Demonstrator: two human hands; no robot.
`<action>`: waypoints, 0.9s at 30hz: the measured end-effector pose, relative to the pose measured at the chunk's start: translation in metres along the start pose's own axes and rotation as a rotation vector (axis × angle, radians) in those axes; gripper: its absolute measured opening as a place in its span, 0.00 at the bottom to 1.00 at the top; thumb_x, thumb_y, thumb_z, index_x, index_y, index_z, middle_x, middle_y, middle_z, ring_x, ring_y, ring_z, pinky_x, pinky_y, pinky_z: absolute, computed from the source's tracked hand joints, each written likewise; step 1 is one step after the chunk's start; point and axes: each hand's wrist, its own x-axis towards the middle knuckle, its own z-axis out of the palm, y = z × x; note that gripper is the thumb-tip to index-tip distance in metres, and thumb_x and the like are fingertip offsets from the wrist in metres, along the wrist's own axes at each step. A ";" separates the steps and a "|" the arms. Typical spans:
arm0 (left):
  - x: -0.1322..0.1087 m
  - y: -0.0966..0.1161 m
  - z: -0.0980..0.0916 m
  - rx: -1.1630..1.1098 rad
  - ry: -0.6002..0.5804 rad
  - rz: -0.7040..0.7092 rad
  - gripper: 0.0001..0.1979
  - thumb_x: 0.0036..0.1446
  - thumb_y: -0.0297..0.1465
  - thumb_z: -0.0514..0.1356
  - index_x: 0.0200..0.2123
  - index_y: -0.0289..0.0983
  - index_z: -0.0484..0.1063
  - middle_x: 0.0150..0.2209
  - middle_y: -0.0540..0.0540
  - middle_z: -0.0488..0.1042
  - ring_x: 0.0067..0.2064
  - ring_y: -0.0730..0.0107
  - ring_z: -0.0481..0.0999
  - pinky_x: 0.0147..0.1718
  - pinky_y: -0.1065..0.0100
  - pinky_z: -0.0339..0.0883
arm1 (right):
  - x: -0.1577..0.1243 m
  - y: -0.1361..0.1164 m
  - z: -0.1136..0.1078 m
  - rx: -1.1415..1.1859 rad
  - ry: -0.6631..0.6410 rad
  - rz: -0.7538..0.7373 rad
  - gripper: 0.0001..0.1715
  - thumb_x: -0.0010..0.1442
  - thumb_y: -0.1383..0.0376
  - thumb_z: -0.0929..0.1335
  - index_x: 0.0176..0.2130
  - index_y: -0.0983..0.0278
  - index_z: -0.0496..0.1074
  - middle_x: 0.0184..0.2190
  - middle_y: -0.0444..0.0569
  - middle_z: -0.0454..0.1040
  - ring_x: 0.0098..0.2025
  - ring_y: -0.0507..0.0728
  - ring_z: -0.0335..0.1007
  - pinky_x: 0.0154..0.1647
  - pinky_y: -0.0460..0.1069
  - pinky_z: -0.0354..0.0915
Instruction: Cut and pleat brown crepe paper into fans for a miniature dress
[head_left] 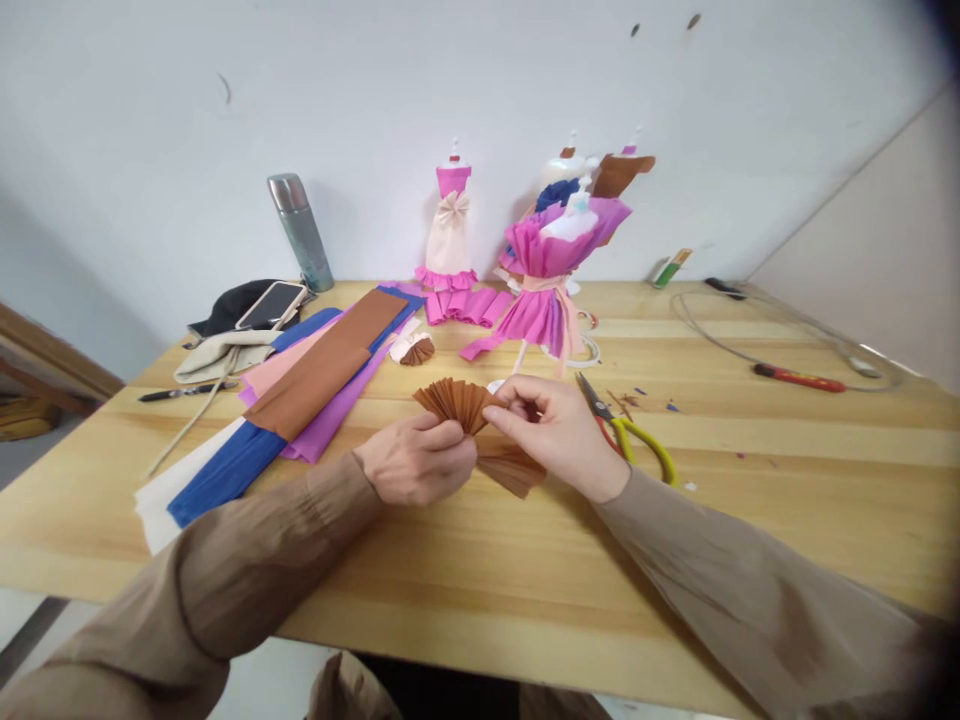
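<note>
Between my two hands is a strip of brown crepe paper [454,400], pleated into a fan. My left hand [420,458] is closed on the gathered base of the pleats. With thumb and forefinger, my right hand [559,425] pinches the fan's right edge. A loose length of the same brown paper hangs below, partly behind the right hand. Scissors with yellow handles [637,440] lie just right of that hand. A small brown and cream pleated rosette [412,346] rests on the table beyond the left hand.
Small dress forms in paper clothes, one in a pink dress [534,300], stand by the wall. Crepe paper strips [330,360], a phone [271,304], a pen [184,392] and a flask [301,232] are at left. A red-handled tool [799,377] with a cable lies right.
</note>
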 end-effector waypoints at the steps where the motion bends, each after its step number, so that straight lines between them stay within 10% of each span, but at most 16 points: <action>1: 0.000 -0.001 0.000 -0.007 0.007 -0.015 0.07 0.61 0.23 0.55 0.31 0.33 0.70 0.34 0.47 0.72 0.35 0.68 0.64 0.28 0.66 0.56 | 0.001 0.001 0.000 0.007 0.008 0.008 0.16 0.52 0.62 0.67 0.19 0.63 0.59 0.16 0.37 0.52 0.20 0.48 0.47 0.22 0.46 0.47; 9: -0.005 -0.008 0.008 -0.059 -0.055 -0.245 0.14 0.66 0.26 0.49 0.29 0.35 0.70 0.26 0.49 0.68 0.31 0.69 0.61 0.27 0.66 0.56 | 0.001 0.013 0.001 -0.001 0.074 0.030 0.13 0.55 0.61 0.67 0.22 0.64 0.67 0.17 0.41 0.61 0.20 0.49 0.54 0.21 0.46 0.52; 13: -0.010 -0.005 0.017 -0.175 -0.082 -0.447 0.17 0.66 0.26 0.48 0.28 0.35 0.72 0.27 0.47 0.68 0.32 0.71 0.63 0.29 0.69 0.60 | -0.007 0.014 0.002 -0.212 0.213 -0.203 0.06 0.57 0.66 0.66 0.29 0.64 0.73 0.20 0.43 0.68 0.21 0.50 0.60 0.24 0.47 0.58; 19: -0.010 0.003 0.017 -0.260 -0.084 -0.596 0.14 0.62 0.25 0.52 0.28 0.35 0.74 0.27 0.46 0.68 0.33 0.70 0.64 0.31 0.69 0.63 | -0.014 0.014 0.010 -0.489 0.041 -0.544 0.06 0.57 0.66 0.68 0.37 0.64 0.74 0.41 0.55 0.76 0.47 0.64 0.68 0.49 0.61 0.62; 27: -0.006 0.004 0.012 -0.268 -0.134 -0.598 0.13 0.62 0.26 0.52 0.28 0.35 0.72 0.28 0.46 0.69 0.32 0.68 0.64 0.31 0.68 0.62 | -0.019 0.020 0.018 -0.525 -0.075 -0.493 0.05 0.55 0.64 0.69 0.34 0.63 0.72 0.48 0.56 0.74 0.61 0.70 0.57 0.58 0.69 0.52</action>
